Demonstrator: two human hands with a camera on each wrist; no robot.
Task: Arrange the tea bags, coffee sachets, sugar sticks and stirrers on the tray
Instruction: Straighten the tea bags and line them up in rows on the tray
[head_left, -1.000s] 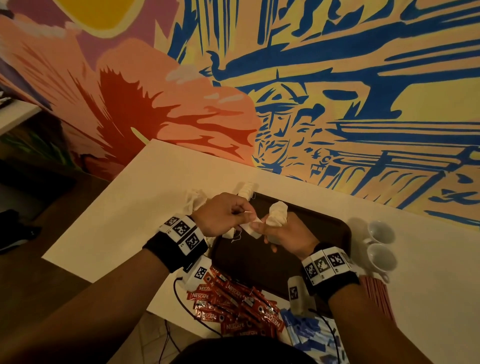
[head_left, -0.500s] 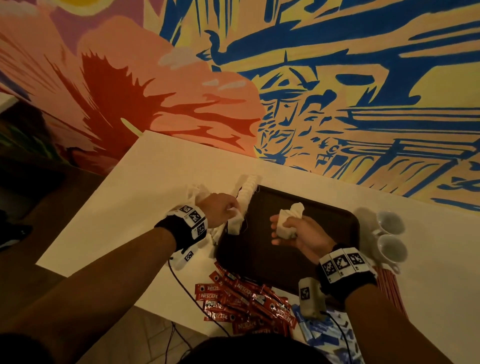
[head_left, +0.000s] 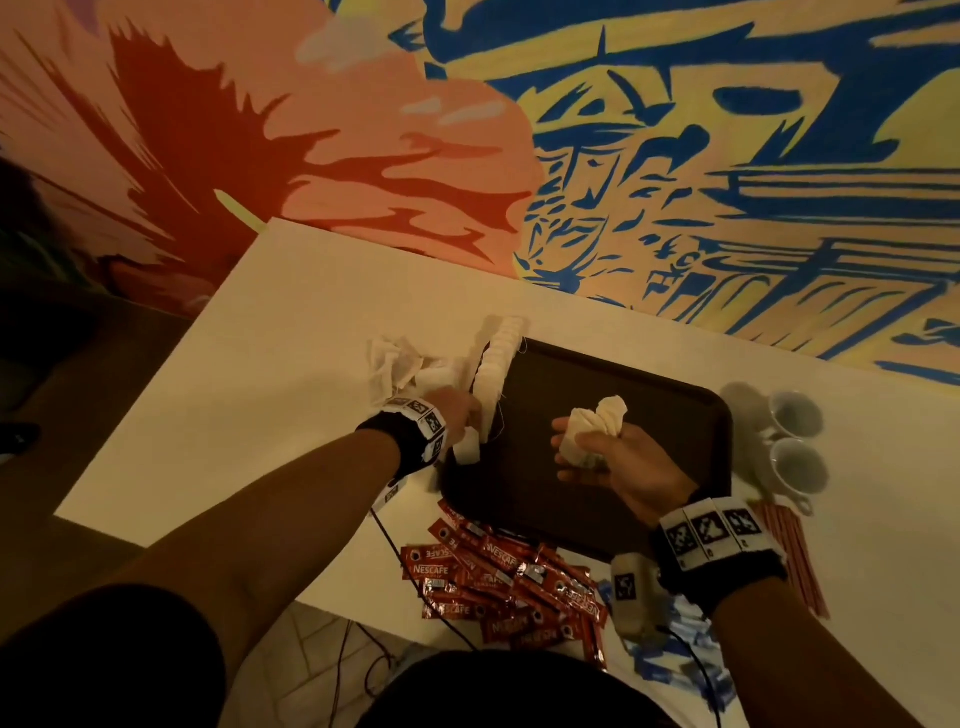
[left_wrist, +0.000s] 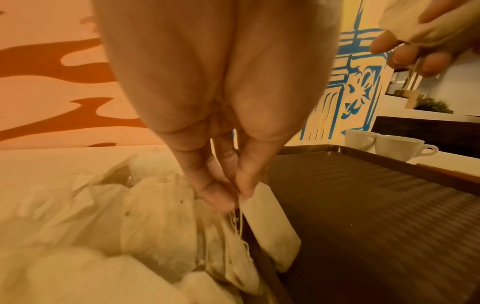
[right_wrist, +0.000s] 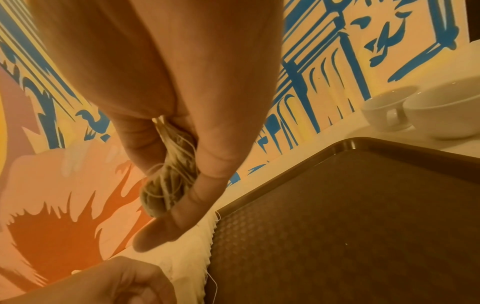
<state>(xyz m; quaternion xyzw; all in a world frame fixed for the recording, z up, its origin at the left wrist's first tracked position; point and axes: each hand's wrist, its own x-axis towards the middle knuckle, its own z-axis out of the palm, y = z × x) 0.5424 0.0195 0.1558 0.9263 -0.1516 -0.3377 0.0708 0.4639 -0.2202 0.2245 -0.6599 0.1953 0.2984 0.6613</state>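
A dark brown tray (head_left: 649, 395) lies on the white table. A row of white tea bags (head_left: 496, 364) stands along its left rim. My left hand (head_left: 457, 415) pinches one tea bag (left_wrist: 270, 222) at the near end of that row, just inside the rim. My right hand (head_left: 618, 462) hovers over the middle of the tray and grips a bunch of tea bags (head_left: 597, 426) with their strings (right_wrist: 168, 181). Red coffee sachets (head_left: 498, 577) lie in a heap in front of the tray, blue sugar sticks (head_left: 670, 654) beside them. Red stirrers (head_left: 795, 556) lie at the right.
Loose tea bags (head_left: 395, 364) are piled on the table left of the tray. Two white cups (head_left: 795, 441) stand right of the tray. A painted wall runs behind the table. The table's left edge drops to a dark floor. Cables hang below my wrists.
My hands have parted: the left carried one tea bag to the row at the tray's left rim, the right stays over the tray with its bunch. The view tilted down.
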